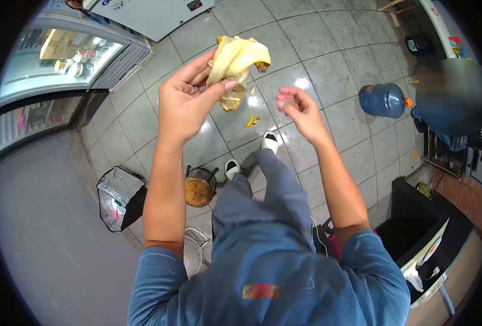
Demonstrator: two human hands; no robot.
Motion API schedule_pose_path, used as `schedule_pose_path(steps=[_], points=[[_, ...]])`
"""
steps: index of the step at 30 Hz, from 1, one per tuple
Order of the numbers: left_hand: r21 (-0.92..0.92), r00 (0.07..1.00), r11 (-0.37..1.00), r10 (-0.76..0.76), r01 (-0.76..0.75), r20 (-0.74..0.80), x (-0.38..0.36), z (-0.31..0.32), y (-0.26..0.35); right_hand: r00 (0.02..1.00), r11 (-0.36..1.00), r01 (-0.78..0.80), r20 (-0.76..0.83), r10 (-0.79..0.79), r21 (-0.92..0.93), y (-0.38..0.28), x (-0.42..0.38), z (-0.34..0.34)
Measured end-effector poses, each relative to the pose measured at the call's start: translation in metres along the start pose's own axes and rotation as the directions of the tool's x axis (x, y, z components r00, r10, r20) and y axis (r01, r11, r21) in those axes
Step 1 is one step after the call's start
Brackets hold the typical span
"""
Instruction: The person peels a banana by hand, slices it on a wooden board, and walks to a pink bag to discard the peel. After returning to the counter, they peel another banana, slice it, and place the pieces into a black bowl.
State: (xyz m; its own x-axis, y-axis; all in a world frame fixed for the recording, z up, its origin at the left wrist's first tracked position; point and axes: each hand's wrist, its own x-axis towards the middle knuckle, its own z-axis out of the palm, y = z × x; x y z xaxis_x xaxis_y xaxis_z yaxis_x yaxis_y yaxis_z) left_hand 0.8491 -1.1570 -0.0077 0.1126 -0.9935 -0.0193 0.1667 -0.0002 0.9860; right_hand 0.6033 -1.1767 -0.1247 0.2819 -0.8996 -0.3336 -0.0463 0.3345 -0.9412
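My left hand point(189, 100) is closed around a banana peel point(234, 57), held up in front of me. The peel is yellow with a brown tip, and its strips fold over and hang below my fingers. To the right, my right hand point(301, 111) is raised with loosely curled fingers, apart from the peel and holding nothing visible. Beyond my shoes, small pieces of yellow peel point(252, 121) lie on the tiled floor point(328, 70).
A lit glass-door fridge point(83, 68) stands at the left, with a white chest point(148, 16) behind. Near my left foot is a round stool point(198, 193), beside a foil-lined bag point(120, 198). A blue water jug point(381, 101) lies at the right, near a black counter point(415, 217).
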Motion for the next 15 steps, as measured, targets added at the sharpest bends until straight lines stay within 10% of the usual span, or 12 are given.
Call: schedule_pose_path(steps=[4,9,11,13,15], points=[[-0.006,0.999,1.000,-0.027,0.027,0.019,0.006,-0.037,-0.097,0.983,0.960,-0.181,-0.007,0.183,-0.213,0.214,0.059,-0.007],[0.056,0.993,0.997,-0.042,0.048,-0.113,0.002,-0.069,-0.254,0.870,0.470,-0.402,-0.168,0.462,-0.786,0.497,0.114,0.011],[-0.007,0.987,1.000,-0.026,0.025,-0.156,-0.007,-0.082,-0.314,0.799,0.534,-0.546,-0.211,0.563,-0.645,0.586,0.132,0.026],[-0.019,0.982,0.999,-0.053,0.051,-0.179,-0.014,-0.087,-0.358,0.476,0.372,-0.856,-0.267,0.838,-0.360,0.629,0.150,0.041],[0.013,0.978,0.997,-0.067,0.071,-0.198,-0.021,-0.094,-0.397,0.498,0.356,-0.859,-0.444,0.745,-0.367,0.696,0.153,0.053]])
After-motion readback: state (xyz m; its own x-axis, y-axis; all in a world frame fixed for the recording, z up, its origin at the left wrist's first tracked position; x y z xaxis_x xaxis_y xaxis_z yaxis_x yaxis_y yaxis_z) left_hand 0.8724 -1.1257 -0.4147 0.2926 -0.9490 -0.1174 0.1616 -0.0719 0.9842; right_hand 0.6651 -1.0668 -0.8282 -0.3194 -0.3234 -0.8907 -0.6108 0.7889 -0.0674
